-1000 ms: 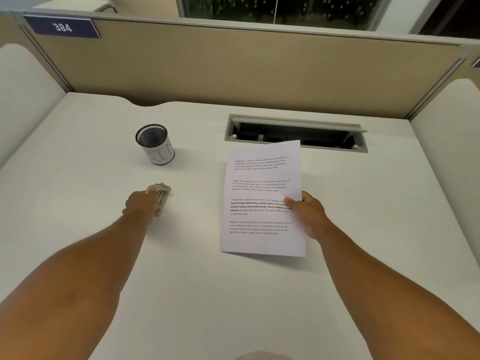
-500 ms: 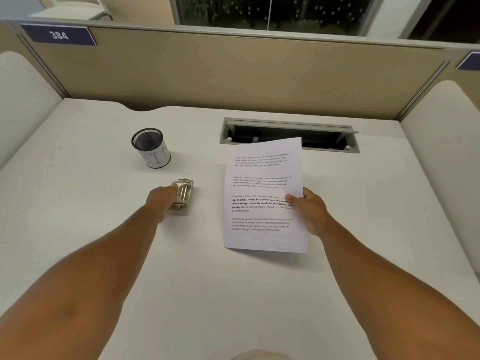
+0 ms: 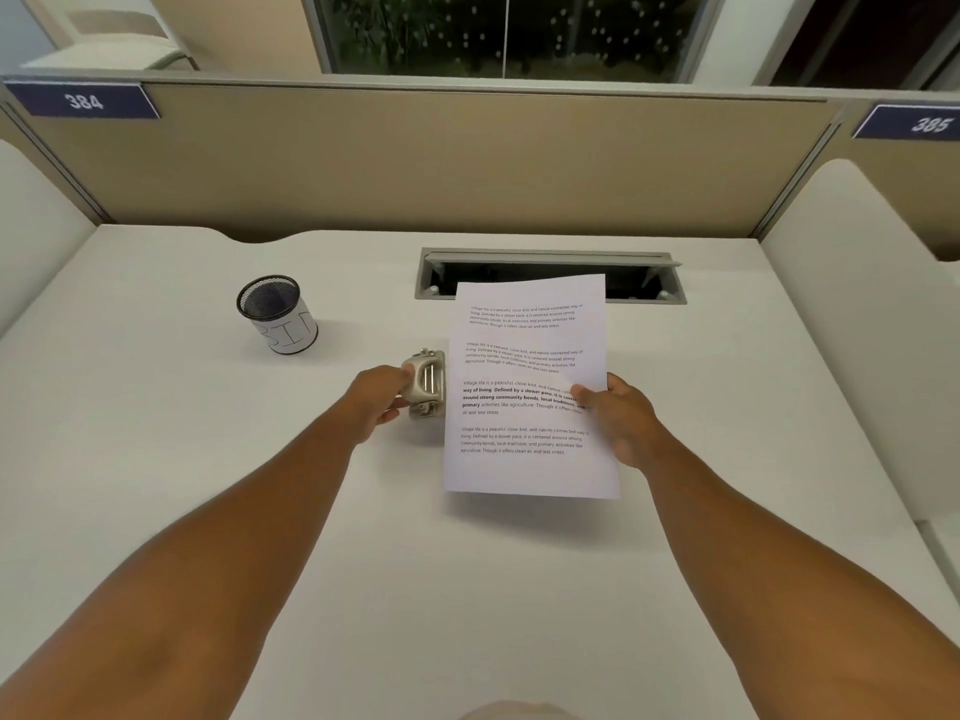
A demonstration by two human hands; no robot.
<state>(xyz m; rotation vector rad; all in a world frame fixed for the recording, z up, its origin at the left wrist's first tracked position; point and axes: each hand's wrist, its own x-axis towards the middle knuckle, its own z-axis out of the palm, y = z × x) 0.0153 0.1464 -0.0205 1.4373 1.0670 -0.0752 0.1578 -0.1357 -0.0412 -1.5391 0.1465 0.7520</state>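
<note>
A white printed sheet of paper is held a little above the desk, its right edge pinched by my right hand, thumb on top. My left hand grips a small beige and metal hole punch and holds it against the sheet's left edge. The punch's right side lies at or under the paper's edge; I cannot tell whether the paper is inside its slot.
A black mesh cup with a white label stands at the left back of the white desk. An open grey cable tray sits behind the paper. Beige partition walls enclose the desk on three sides.
My left hand has carried the hole punch to the right, from near the mesh cup up to the paper's left edge. My right hand keeps holding the sheet.
</note>
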